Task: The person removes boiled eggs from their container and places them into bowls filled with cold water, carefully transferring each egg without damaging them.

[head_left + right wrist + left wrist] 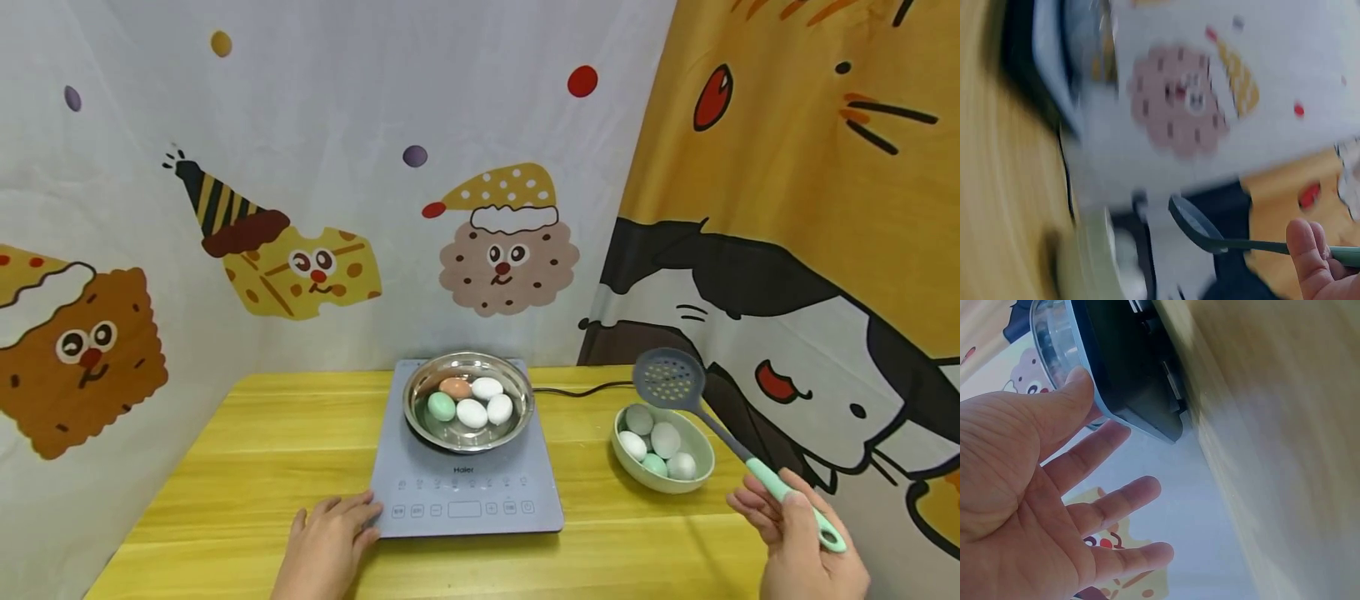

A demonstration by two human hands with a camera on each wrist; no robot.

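My right hand (810, 533) grips the mint-green handle of a grey skimmer (670, 380). Its perforated head is raised above a pale green bowl (701, 477), which holds several white, greyish and green eggs (665, 439). At the front left corner of a grey induction cooktop (465, 483), my left hand (326, 542) touches the edge with thumb and index finger; the other fingers (1124, 503) extend loosely in the left wrist view. On the cooktop stands a steel pan (468, 444) with several eggs (472, 413), white, brown and green, inside.
A black power cord (577, 392) runs right from the cooktop, behind the bowl. The yellow wooden table (247, 467) is bordered by a cartoon-printed curtain (337, 125) at the back and sides.
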